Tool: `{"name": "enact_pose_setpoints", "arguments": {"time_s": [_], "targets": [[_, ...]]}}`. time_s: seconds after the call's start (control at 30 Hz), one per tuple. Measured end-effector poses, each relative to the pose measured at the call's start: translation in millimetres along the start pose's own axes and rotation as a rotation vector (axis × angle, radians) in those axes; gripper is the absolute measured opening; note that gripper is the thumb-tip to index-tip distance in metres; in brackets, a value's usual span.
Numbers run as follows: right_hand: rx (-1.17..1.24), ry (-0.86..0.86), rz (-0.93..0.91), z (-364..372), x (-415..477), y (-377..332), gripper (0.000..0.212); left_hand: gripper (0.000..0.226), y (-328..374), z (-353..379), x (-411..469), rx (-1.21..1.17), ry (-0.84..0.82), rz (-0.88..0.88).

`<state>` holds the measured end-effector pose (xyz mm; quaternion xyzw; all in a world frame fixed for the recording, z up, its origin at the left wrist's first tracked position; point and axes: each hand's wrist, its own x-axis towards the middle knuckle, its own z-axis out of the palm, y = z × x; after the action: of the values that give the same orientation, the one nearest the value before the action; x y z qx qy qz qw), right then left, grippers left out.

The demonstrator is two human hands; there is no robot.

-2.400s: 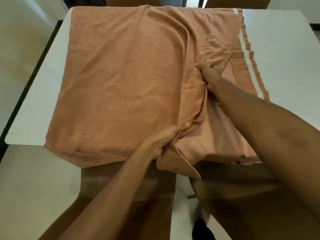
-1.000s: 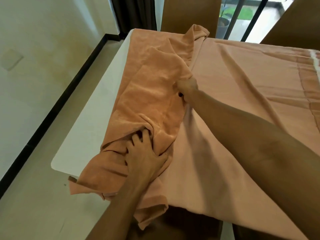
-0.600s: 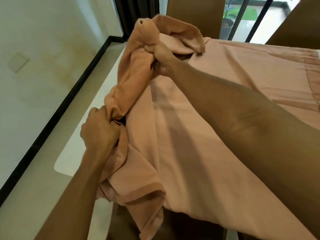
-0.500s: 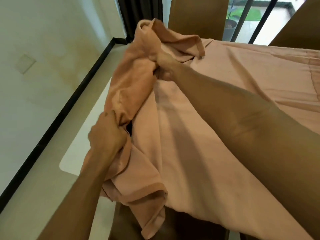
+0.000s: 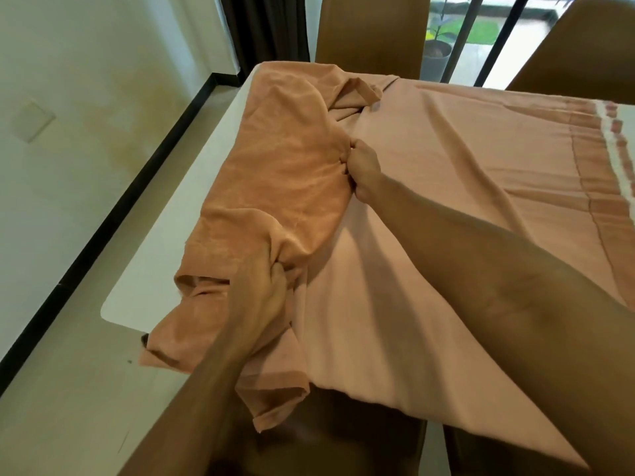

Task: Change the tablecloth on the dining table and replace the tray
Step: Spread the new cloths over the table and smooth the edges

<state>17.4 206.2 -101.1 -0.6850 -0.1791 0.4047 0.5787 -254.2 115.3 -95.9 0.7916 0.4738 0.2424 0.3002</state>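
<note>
Both hands are fisted in the folded-over left flap of the tablecloth (image 5: pixel 429 201) — left hand (image 5: pixel 264 297) near, right hand (image 5: pixel 362 168) farther — probably to draw it across the bare left strip of counter (image 5: pixel 165 235).

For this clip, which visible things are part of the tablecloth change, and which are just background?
Part of the job:
- tablecloth, peach, bunched at its left side
- dining table, white top bare along the left
- left hand and right hand, both gripping cloth

Background:
- chairs
- potted plant outside
- dark curtain
No tray is visible.
</note>
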Motion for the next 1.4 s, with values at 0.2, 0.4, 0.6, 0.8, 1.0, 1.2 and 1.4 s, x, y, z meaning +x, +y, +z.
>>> {"name": "enact_pose_setpoints", "arguments": {"time_s": [0.2, 0.4, 0.6, 0.8, 1.0, 1.2, 1.4], "targets": [[0.089, 0.125, -0.048, -31, -14, -13, 0.045, 0.021, 44, 9, -2, -0.118, -0.237, -0.189], [0.106, 0.276, -0.010, -118, -35, -8, 0.034, 0.027, 104, 42, -27, -0.214, -0.437, -0.181], [0.129, 0.287, 0.024, -183, -57, 2, 0.048, 0.041, 114, 79, -63, 0.147, -0.528, -0.117], [0.141, 0.242, 0.065, -203, -89, 9, 0.041, 0.018, 108, 86, -89, -0.048, -0.297, -0.305], [-0.024, 0.246, 0.040, -167, -86, 7, 0.046, 0.012, 94, 53, -73, -0.146, -0.085, -0.353], [-0.390, -0.196, -0.065, -83, -109, -19, 0.039, 0.068, 37, 21, -64, 0.231, -0.138, -0.272], [-1.136, 0.025, -0.058, -137, -115, 41, 0.058, 0.070, 44, 47, -90, 0.415, -0.144, 0.039]]}}
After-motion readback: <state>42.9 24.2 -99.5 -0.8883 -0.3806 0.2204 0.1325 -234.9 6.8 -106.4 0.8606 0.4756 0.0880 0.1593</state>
